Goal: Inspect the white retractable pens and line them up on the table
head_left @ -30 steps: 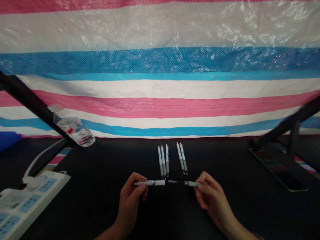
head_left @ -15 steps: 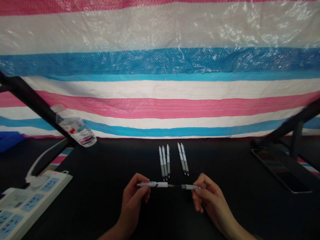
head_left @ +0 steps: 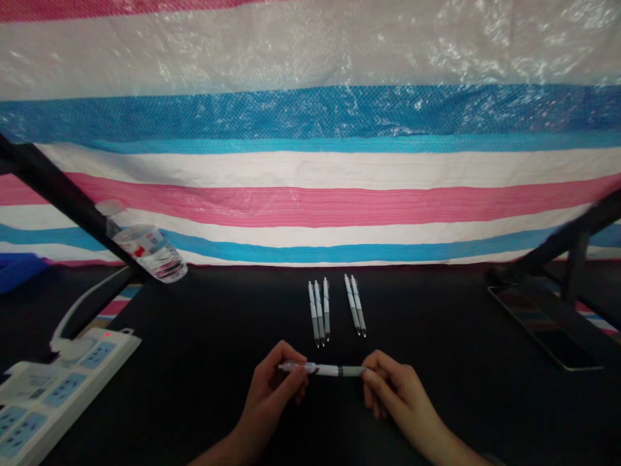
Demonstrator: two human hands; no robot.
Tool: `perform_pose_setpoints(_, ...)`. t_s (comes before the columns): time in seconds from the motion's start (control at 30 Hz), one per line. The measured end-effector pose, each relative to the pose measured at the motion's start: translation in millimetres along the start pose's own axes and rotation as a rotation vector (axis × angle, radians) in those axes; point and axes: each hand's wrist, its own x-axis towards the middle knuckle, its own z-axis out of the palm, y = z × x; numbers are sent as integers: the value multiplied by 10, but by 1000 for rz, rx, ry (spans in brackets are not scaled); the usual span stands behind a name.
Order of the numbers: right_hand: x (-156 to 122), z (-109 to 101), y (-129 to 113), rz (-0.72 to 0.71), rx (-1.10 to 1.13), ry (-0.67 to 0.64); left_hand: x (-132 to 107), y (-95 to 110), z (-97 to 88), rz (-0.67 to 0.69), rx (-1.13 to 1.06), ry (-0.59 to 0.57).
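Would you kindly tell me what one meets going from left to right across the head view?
Power strip → bottle → left hand → three pens → two pens → right hand → phone. The held pen spans between both hands, below the three pens in the picture, so it is left out.

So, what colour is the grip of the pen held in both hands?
The grip is grey; the head view shows it.

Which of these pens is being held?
The pen between the left hand and right hand; the other five pens lie untouched on the black table.
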Motion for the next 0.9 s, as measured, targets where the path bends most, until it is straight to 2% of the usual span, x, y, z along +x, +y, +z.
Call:
perform_pose_setpoints(0.13,-24,-10,-16,-33,-129,-37,-1,25,15,6,14,-19)
perform_pose_setpoints(0.3,-16,22,-19,12,33,-80,-25,11,-11,37,27,-12)
perform_pose_setpoints(0.4,3,32,-12,4,99,-39,-19,1,-29,58,10,37)
perform_pose_setpoints(0.6,15,26,8,-60,-40,-11,-10,3,-17,38,-5,-18)
perform_pose_setpoints(0.73,12,8,26,-96,-14,42,-10,-16,-26,37,-10,13)
perform_pose_setpoints(0.9,-16,8,81,-179,-162,88,-5,-20,-44,42,9,43)
